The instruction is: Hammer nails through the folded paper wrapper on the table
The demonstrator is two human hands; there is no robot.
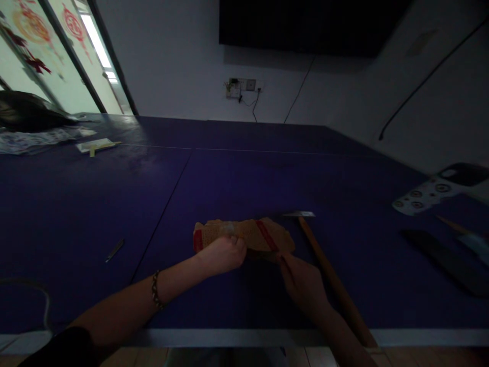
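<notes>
A crumpled tan bag (250, 233) with red bands lies on the purple tabletop in front of me; whether it is paper or cloth is hard to tell in the dim light. My left hand (224, 253) is closed in a pinch on its near side, left of the middle. With thumb and fingers together, my right hand (303, 278) grips the near right edge, by the red stripe. Just right of the bag lies a long-handled tool (330, 270), its wooden shaft running toward me and its thin metal head at the far end.
A small knife-like tool (115, 250) lies to the left. On the right are a dark flat slab (439, 257) and a patterned white object (420, 198). Papers (42, 137) and a dark bag (30, 111) sit far left. The white table edge (229, 337) runs nearest me.
</notes>
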